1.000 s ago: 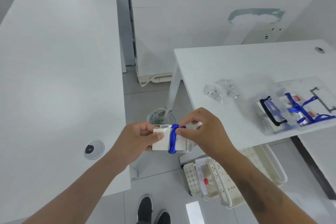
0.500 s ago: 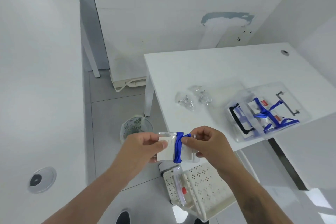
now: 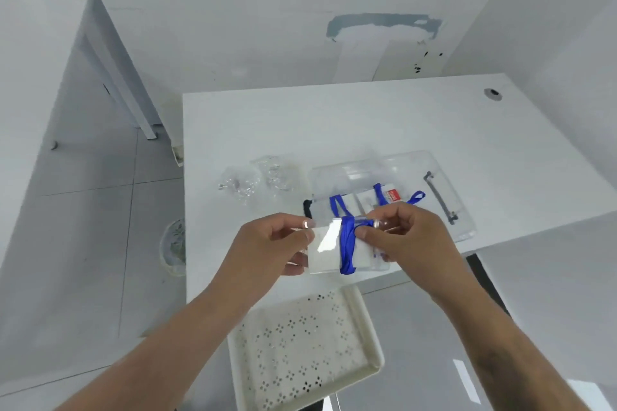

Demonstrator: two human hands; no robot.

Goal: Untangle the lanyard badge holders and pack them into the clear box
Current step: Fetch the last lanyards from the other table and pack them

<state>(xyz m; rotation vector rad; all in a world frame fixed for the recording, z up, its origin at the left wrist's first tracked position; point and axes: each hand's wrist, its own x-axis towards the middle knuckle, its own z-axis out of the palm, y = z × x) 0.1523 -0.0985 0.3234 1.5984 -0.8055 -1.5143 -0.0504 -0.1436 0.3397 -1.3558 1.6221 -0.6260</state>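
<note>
**Wrapped badge holder held over the table edge, ready for the box**

The left hand (image 3: 270, 245) pinches the left edge of a clear plastic badge holder with a white card inside (image 3: 325, 248), thumb on top and fingers beneath. The right hand (image 3: 405, 235) grips the other end, its fingertips pressing on the blue fabric lanyard (image 3: 347, 243) that is wound in a band around the middle of the holder. Both hands are closed on the same piece, which hangs in the air just in front of the near edge of the white table (image 3: 334, 123).

To do this step well, I judge the right fingers should keep the loose end of the lanyard pinned against the band, so the wrap does not spring open. The holder should then go flat into the clear plastic storage box with a grey handle (image 3: 444, 173), beside the ones lying there.

That box sits on the table just behind the hands and holds other badge holders with blue straps (image 3: 337, 205); one blue loop (image 3: 417, 196) pokes up above the right hand and could snag an incoming piece. Crumpled clear plastic wrappers (image 3: 247, 178) lie on the table left of the box, well clear of the path. A cream perforated plastic tray (image 3: 300, 344) sits low beneath the hands, under the table edge. Nothing else blocks the way.
</note>
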